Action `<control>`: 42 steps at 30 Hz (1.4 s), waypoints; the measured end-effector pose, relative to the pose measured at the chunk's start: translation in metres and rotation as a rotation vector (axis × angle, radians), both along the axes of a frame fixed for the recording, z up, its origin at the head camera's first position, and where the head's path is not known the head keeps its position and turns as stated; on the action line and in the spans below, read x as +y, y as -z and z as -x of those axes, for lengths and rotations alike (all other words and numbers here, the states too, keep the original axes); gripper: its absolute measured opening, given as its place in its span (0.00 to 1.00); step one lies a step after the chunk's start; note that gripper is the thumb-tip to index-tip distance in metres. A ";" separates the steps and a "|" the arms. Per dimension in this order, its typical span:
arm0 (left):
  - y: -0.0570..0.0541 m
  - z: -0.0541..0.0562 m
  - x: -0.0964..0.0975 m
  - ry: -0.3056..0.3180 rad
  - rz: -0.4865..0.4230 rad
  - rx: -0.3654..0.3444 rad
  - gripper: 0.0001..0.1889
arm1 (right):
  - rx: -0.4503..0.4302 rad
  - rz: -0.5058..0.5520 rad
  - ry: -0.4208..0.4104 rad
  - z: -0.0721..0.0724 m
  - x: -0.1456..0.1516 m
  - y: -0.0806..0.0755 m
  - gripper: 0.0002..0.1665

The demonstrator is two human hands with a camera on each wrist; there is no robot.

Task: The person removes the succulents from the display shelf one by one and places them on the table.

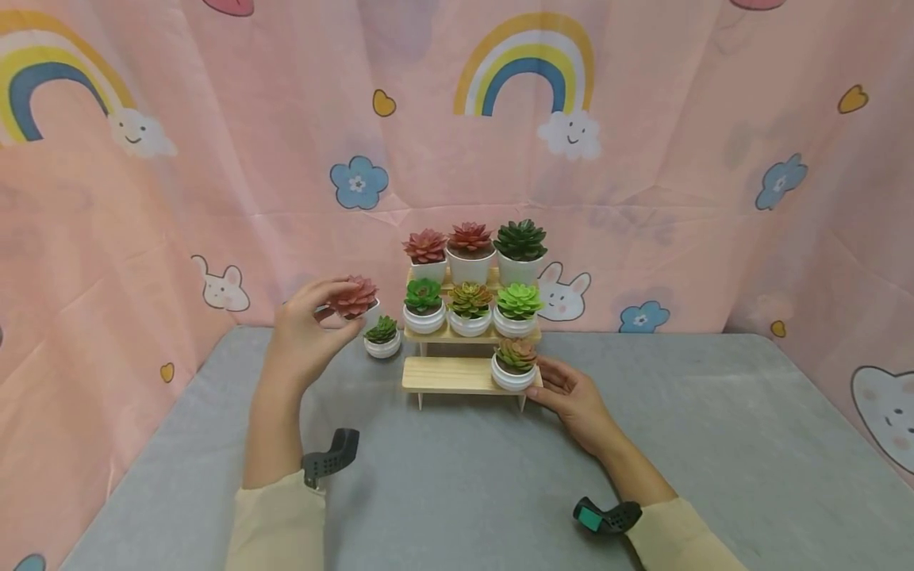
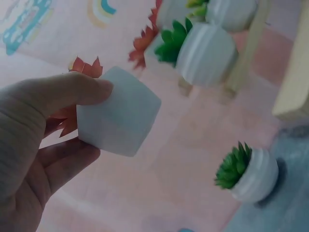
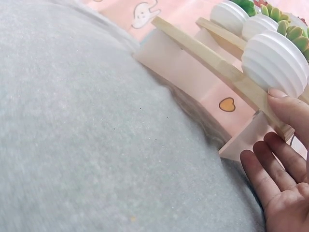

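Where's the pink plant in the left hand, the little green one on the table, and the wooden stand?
Pink potted succulent [image 2: 119, 114]: left wrist view, on its pot.
Small green potted succulent [image 1: 382, 346]: head view, on its pot.
Three-tier wooden stand [image 1: 447, 374]: head view, on its bottom shelf.

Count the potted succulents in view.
9: top-tier trio, middle-tier trio and bottom-tier succulent on the wooden stand; a small green succulent on the table left of it; a pink succulent in the left hand. Any behind the stand may be hidden.
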State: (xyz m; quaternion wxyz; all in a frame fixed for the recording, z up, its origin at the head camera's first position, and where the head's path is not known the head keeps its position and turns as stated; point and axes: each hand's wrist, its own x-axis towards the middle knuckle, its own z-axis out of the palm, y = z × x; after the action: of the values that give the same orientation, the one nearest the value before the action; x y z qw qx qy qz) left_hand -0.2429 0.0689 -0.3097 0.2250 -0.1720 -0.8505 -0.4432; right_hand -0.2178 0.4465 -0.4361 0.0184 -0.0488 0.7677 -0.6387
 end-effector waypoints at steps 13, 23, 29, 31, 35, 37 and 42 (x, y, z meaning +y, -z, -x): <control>0.042 0.028 -0.014 -0.145 0.058 -0.041 0.23 | 0.009 -0.002 -0.001 -0.001 0.000 0.000 0.38; 0.075 0.043 -0.018 -0.200 -0.075 -0.102 0.23 | 0.002 -0.010 0.003 0.000 -0.001 0.000 0.38; 0.093 0.049 -0.019 -0.188 -0.177 -0.170 0.22 | 0.004 -0.015 0.009 -0.001 0.000 -0.001 0.38; 0.098 0.049 -0.019 -0.190 -0.198 -0.173 0.22 | 0.004 -0.016 0.009 -0.002 0.000 -0.001 0.38; 0.104 0.051 -0.020 -0.199 -0.200 -0.178 0.23 | 0.000 -0.022 0.011 -0.002 0.000 -0.003 0.38; 0.106 0.052 -0.019 -0.202 -0.191 -0.178 0.23 | -0.003 -0.024 0.012 -0.002 0.000 -0.004 0.39; 0.113 0.054 -0.017 -0.207 -0.164 -0.184 0.23 | -0.004 -0.039 0.012 -0.002 0.000 -0.004 0.39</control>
State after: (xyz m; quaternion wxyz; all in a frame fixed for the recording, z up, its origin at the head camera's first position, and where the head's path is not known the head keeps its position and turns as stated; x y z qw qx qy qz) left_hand -0.2967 0.0516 -0.4225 0.2038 -0.0229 -0.8418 -0.4994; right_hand -0.2162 0.4461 -0.4322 0.0171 -0.0427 0.7802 -0.6238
